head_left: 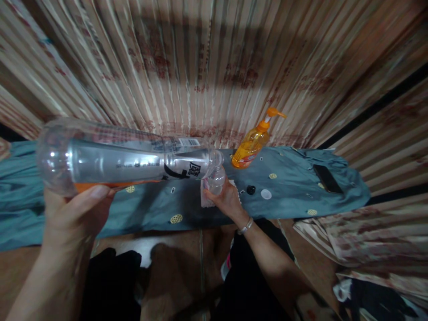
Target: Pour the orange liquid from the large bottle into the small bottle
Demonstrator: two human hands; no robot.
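My left hand (80,207) is closed around the base of a large clear plastic bottle (117,160) with a silver and orange label. The bottle lies nearly level, its neck pointing right. My right hand (229,198) is wrapped round a small clear container (216,178), upright at the big bottle's mouth. Whether the two rims touch, I cannot tell. Beneath the container lies a pale pink cloth or tissue (204,198), partly covered by my fingers. Right of it are a black cap (250,190) and a whitish round lid (266,194).
An orange pump bottle (249,149) stands at the back of the narrow surface covered in teal cloth (150,209). Toward the right end lies a dark phone (327,178). A pleated patterned curtain (207,67) hangs close behind. My legs are below the front edge.
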